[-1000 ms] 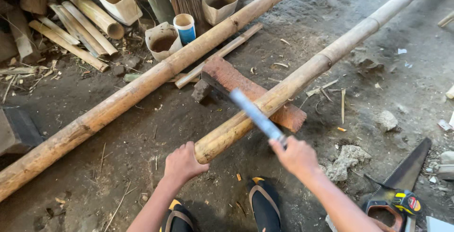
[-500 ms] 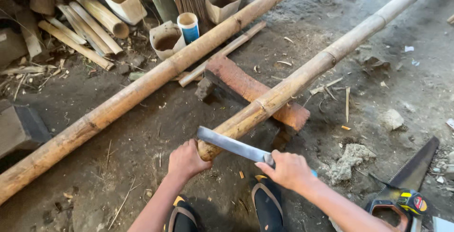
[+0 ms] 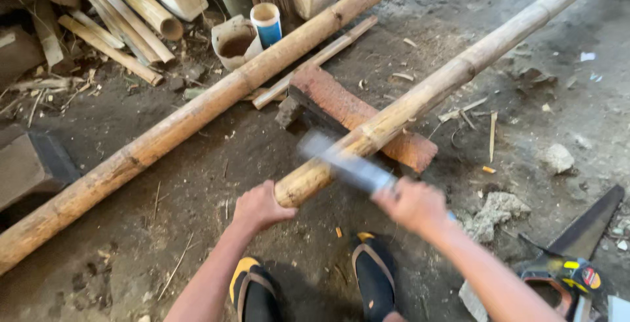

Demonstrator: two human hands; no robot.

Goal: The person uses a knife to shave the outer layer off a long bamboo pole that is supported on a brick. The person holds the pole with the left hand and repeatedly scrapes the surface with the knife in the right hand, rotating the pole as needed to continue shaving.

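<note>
The left hand (image 3: 259, 207), at lower centre of the frame, is closed around the near cut end of the bamboo pole (image 3: 420, 99). The pole runs from this hand diagonally to the upper right corner of the frame. Its middle rests across a reddish wood block (image 3: 341, 102) lying on the dirt floor (image 3: 197, 171).

The right hand (image 3: 413, 205), just right of the left hand, is closed on the handle of a flat metal blade (image 3: 344, 164). The blade is motion-blurred. It extends up and left from the hand and crosses the pole near its cut end. Whether its edge touches the bamboo cannot be determined.

A second, thicker bamboo pole (image 3: 197, 115) lies to the left, running from the lower left edge to the top centre. It is well apart from both hands, with open dirt floor between the two poles. Two sandalled feet (image 3: 308, 289) stand at the bottom edge, directly below the hands.

Right of the right hand lie stones (image 3: 495, 210). A hand saw (image 3: 577, 256) with a yellow-and-black handle lies at the lower right corner. Cut bamboo sections (image 3: 131, 13) and a blue-and-white cup (image 3: 267, 23) are piled at the upper left.
</note>
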